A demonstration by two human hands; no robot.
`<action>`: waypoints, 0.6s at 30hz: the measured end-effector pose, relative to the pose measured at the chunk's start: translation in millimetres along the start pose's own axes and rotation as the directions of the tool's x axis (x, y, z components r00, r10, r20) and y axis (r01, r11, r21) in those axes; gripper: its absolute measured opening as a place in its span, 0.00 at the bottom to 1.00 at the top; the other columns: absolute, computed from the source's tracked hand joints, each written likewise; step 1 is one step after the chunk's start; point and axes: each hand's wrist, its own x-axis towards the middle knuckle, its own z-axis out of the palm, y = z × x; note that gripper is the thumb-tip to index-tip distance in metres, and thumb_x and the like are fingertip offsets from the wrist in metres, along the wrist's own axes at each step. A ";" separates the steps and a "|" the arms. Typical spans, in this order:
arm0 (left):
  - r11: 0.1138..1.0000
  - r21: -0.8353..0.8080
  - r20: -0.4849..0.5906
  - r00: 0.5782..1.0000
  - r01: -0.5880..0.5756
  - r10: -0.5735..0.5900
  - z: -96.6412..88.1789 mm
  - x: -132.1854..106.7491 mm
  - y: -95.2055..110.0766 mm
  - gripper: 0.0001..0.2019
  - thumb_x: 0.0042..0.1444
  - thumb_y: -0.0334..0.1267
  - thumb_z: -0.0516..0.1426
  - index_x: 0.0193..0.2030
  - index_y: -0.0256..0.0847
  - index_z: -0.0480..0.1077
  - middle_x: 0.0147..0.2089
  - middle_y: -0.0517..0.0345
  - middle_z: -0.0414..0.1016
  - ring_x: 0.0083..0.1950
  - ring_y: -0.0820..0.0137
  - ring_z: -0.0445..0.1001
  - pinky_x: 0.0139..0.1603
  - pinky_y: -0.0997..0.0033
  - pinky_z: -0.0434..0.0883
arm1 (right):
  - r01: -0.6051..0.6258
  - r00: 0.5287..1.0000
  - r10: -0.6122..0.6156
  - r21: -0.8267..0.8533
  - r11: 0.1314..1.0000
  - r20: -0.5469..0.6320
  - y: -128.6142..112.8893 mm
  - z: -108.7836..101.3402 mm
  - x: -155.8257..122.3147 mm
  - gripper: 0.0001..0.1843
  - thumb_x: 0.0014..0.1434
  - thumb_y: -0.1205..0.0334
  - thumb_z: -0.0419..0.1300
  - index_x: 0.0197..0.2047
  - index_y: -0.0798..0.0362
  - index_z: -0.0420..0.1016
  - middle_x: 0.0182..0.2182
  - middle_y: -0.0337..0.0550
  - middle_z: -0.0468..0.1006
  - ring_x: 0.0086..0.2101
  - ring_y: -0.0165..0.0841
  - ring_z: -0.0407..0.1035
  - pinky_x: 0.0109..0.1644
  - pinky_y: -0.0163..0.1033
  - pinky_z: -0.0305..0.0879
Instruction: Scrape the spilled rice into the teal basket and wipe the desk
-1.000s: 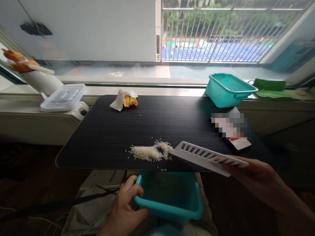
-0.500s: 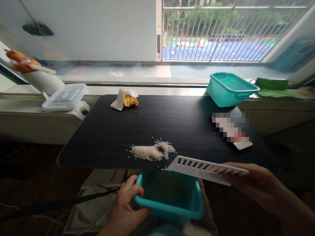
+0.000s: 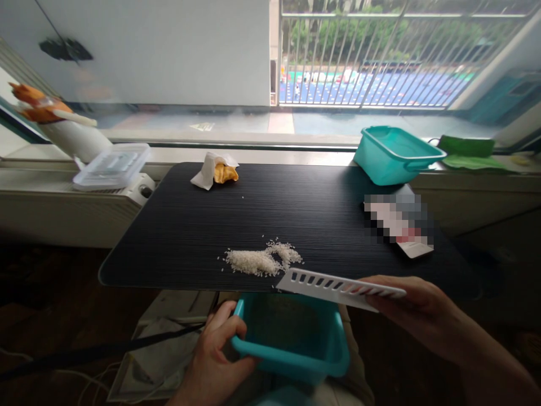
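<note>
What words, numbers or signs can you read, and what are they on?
No text is readable.
Flat item on the black table: mostly pixelated.
Pale triangular mark beyond the table: too faint.
Clear plastic box: unclear marks.
White slotted tool, front teal tub: no lettering visible.

White rice grains (image 3: 253, 263) on a black tabletop (image 3: 177, 225)
The right hand (image 3: 412, 304) holds a slotted white scraper (image 3: 323, 290) just beside them; the left hand (image 3: 222, 347) grips a turquoise basin (image 3: 291, 359) below the near edge.

Looks to be smooth plastic on the near tub (image 3: 291, 361) and scraper (image 3: 321, 291), fine-lined, low-sheen wood grain across the table (image 3: 190, 220), crumpled soft paper in the tissue (image 3: 205, 173).
</note>
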 end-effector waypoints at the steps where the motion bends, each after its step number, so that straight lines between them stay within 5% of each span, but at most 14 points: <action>1: 1.000 -0.005 -0.003 1.000 -0.004 0.004 0.1 0.0 -0.3 0.07 0.43 0.30 0.57 0.25 0.43 0.60 0.39 0.58 0.70 0.41 0.66 0.71 0.43 0.69 0.67 | 0.011 1.000 -0.011 0.005 1.000 0.025 -0.4 -0.1 0.8 0.13 0.63 0.55 0.59 0.44 0.49 0.83 0.36 0.43 0.85 0.33 0.38 0.79 0.36 0.35 0.76; 7: 1.000 0.002 -0.010 1.000 -0.009 0.009 -0.7 -0.5 0.8 0.07 0.42 0.29 0.57 0.25 0.43 0.60 0.38 0.59 0.70 0.40 0.67 0.71 0.43 0.70 0.67 | 0.011 0.992 -0.019 -0.061 0.998 -0.128 8.1 -5.8 3.9 0.12 0.62 0.55 0.61 0.45 0.46 0.83 0.41 0.41 0.85 0.38 0.40 0.80 0.39 0.35 0.76; 18: 0.999 0.029 -0.016 1.000 0.012 -0.012 -0.5 -0.3 1.4 0.07 0.41 0.29 0.57 0.25 0.43 0.62 0.39 0.58 0.71 0.42 0.65 0.72 0.43 0.70 0.68 | 0.001 0.994 -0.004 -0.027 1.000 -0.113 15.6 -8.0 -7.7 0.12 0.61 0.56 0.62 0.45 0.47 0.83 0.40 0.42 0.86 0.37 0.41 0.80 0.38 0.36 0.77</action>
